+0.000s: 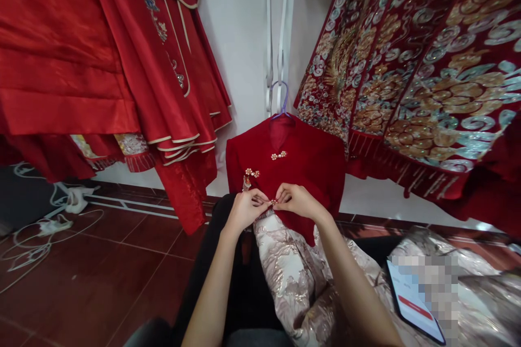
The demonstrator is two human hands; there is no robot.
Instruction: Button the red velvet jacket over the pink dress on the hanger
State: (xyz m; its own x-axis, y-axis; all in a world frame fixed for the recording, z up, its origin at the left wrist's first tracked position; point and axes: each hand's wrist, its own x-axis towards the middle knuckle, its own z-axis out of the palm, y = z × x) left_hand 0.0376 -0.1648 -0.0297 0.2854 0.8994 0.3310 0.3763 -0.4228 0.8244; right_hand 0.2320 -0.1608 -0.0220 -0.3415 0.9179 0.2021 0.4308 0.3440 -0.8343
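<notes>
At the red jacket (309,162), left hand (246,208) and right hand (299,200) pinch a half-hidden clasp (273,202).

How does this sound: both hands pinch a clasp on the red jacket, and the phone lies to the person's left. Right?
Not quite. The head view shows the phone lying to the person's right, on the pale brocade fabric. The rest holds: the left hand and right hand both pinch a clasp on the red jacket.
</notes>
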